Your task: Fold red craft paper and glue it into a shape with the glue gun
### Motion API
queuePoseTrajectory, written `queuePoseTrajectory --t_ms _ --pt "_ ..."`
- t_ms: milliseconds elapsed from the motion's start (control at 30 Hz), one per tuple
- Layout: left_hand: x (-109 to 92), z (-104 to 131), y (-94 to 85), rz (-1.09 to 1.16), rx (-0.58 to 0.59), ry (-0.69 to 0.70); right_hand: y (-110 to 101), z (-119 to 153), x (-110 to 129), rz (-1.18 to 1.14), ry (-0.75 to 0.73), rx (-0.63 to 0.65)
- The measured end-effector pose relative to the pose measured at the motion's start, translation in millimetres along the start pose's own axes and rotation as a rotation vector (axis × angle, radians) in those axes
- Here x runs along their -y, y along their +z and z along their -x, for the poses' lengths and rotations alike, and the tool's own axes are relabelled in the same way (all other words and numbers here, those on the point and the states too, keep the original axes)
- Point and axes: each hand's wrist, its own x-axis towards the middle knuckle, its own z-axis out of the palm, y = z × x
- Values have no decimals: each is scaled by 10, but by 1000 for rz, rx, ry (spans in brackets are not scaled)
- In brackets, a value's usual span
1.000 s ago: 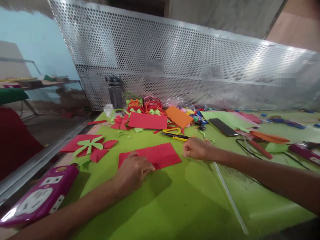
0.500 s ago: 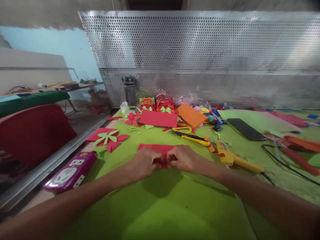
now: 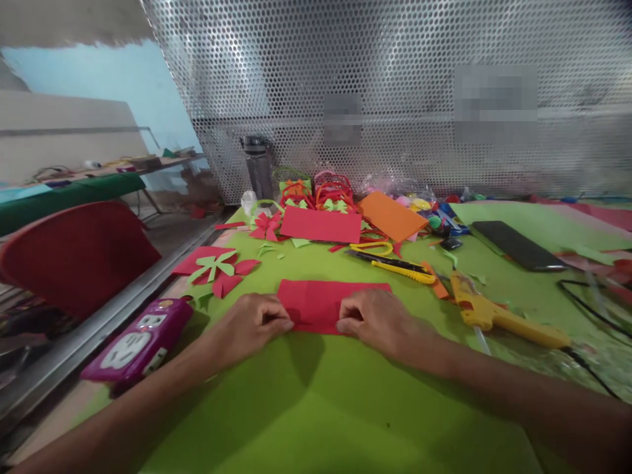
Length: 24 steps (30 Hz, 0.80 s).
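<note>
Red sheet [image 3: 318, 306] lies flat on green tabletop cover [image 3: 316, 408], btwn the two hands. L hand [image 3: 254, 322]: thumb and fingertips pinching near L corner. R hand [image 3: 378, 322]: thumb and fingers pinching near edge twd R end, covering that corner. Sheet's far edge uncovered. To L: purple extension socket [image 3: 141, 339], green flower cutout [image 3: 213, 264] atop red pcs. To R: yellow glue gun [image 3: 494, 314], cord attached; black phone [image 3: 518, 245] farther back. Beyond sheet: yellow-and-black cutter [image 3: 405, 270], second red rectangle [image 3: 320, 225], orange rectangle [image 3: 392, 216]. At rear: bottle [image 3: 259, 168], upright, nr perforated metal panel [image 3: 395, 66].
</note>
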Motion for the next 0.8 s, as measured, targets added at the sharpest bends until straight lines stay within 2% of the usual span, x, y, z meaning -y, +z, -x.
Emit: queuePoseTrajectory --t_ms 267,800 --pt "112 16 25 -11 -87 -97 17 -21 58 40 65 21" --pt "146 25 66 -81 -165 -94 57 -18 17 89 39 48"
